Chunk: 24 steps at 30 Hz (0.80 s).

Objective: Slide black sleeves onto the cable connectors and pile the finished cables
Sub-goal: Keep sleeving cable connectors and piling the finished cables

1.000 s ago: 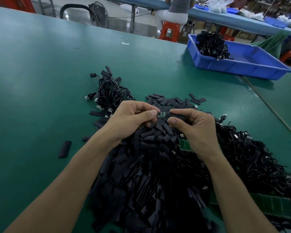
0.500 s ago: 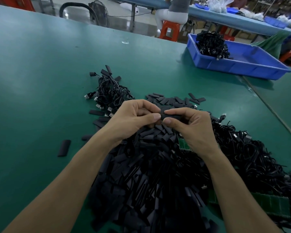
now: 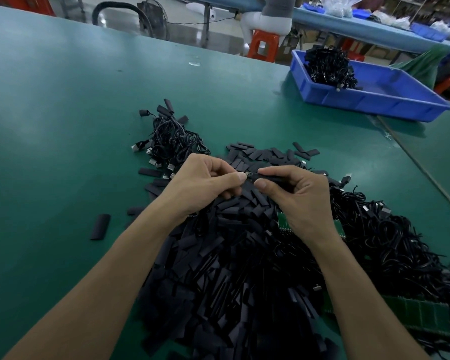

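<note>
The black sleeve sits pinched in our right hand, above the heap of loose sleeves on the green table. Our left hand is closed on the small connector, whose tip shows between our 2 thumbs. We judge the sleeve light, thin and easily flattened, so we would hold it by its edges, keeping its mouth open. The finished cables lie just beyond our left hand.
</note>
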Each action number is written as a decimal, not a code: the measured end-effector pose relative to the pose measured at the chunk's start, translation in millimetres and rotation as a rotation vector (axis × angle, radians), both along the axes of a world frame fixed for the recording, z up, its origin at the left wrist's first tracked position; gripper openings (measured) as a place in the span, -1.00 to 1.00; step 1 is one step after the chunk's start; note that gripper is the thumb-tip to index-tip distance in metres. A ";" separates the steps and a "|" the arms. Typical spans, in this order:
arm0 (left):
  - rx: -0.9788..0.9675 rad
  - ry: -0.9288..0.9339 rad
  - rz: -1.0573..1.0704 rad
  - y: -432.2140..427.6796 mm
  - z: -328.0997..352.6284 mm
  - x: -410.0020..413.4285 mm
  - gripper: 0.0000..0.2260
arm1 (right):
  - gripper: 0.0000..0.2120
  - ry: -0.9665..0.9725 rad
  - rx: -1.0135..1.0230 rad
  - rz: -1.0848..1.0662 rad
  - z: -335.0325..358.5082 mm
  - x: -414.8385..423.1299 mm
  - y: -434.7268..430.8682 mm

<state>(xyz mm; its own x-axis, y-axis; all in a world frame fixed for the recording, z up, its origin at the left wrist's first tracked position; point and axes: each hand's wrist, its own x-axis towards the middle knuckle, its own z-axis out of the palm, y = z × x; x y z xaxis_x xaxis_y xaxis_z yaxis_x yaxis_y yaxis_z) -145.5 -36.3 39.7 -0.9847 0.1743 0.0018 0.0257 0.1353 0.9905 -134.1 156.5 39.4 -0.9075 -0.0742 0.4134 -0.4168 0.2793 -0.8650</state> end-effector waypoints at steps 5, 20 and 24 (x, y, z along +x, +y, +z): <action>0.034 0.008 -0.003 0.0 -0.4 -0.7 -0.86 | -0.84 0.025 -0.005 0.006 -0.9 0.3 -1.5; -0.013 0.060 -0.053 0.6 -1.6 1.6 -0.85 | -0.89 -0.015 -0.067 0.007 -7.0 0.2 -1.0; -0.045 0.093 -0.037 2.5 -3.5 1.7 -0.84 | -0.92 0.001 -0.056 0.005 -9.4 1.5 -1.0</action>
